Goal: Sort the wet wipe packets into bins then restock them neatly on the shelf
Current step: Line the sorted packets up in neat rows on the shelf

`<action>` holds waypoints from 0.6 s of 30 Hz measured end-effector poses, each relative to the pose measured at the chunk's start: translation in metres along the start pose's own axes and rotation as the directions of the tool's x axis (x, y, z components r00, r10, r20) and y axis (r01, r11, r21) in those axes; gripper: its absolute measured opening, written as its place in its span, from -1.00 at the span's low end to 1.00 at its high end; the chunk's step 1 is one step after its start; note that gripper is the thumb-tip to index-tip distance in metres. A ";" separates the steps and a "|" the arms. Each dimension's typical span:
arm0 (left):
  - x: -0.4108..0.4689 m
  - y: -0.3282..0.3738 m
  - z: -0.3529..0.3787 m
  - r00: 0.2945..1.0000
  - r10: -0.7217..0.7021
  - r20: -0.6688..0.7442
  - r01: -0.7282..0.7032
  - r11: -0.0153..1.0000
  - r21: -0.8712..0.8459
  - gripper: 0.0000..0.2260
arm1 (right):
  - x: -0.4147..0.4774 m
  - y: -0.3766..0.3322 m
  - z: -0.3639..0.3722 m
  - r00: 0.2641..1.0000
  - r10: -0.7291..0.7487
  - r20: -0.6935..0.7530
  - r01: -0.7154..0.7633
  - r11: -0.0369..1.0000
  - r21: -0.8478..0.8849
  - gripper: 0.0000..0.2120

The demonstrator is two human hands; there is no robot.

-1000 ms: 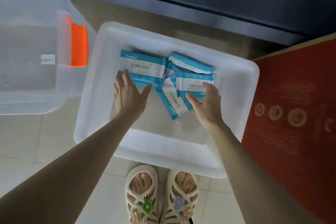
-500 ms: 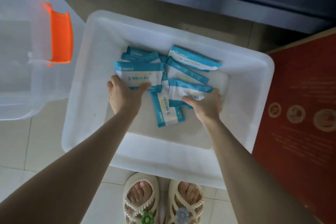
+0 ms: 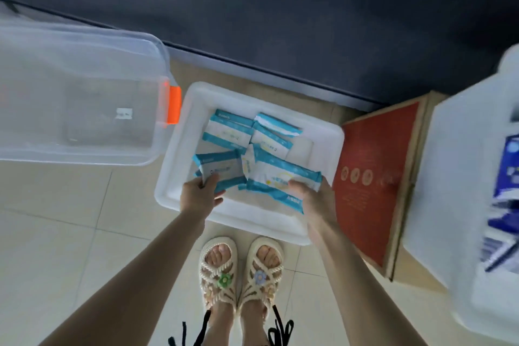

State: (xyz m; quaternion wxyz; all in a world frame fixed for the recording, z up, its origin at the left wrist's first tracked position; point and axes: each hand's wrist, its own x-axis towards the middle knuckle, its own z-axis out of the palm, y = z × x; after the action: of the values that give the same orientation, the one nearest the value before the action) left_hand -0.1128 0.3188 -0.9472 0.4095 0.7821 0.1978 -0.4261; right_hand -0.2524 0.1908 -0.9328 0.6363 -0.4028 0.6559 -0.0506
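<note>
A white plastic bin sits on the tiled floor in front of my feet. Several teal-and-white wet wipe packets lie in a loose pile inside it. My left hand grips one packet by its near edge, lifted above the bin's near left part. My right hand grips a stack of packets at the near right, thumb on top. Both held loads hang above the bin floor.
A clear bin with an orange latch stands to the left. A red-topped cardboard box lies to the right, and beyond it another translucent bin holds blue-and-white packets. A dark wall base runs behind.
Both hands have closed on packets and lifted them from the pile. The view has pulled back and up, bringing the right bin and more of the floor into sight.
</note>
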 end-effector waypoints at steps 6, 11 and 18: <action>-0.127 0.071 -0.040 0.987 0.142 0.079 -0.127 0.977 -0.171 -0.82 | -0.107 -0.096 -0.021 1.000 0.005 0.027 -0.006 0.998 0.063 -0.71; -0.267 0.161 -0.095 0.898 0.410 0.160 -0.344 0.880 -0.328 -0.71 | -0.226 -0.209 -0.048 0.959 -0.133 0.249 0.085 0.977 0.194 -0.57; -0.448 0.289 -0.164 0.737 0.637 0.226 -0.528 0.751 -0.398 -0.79 | -0.389 -0.368 -0.083 0.832 -0.389 0.397 0.277 0.909 0.311 -0.79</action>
State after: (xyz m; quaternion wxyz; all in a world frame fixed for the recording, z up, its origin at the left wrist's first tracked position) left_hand -0.0897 0.2999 -0.3897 0.6679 0.6423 -0.0722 -0.3690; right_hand -0.2066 0.1374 -0.3954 0.7958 -0.4318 0.3987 -0.1460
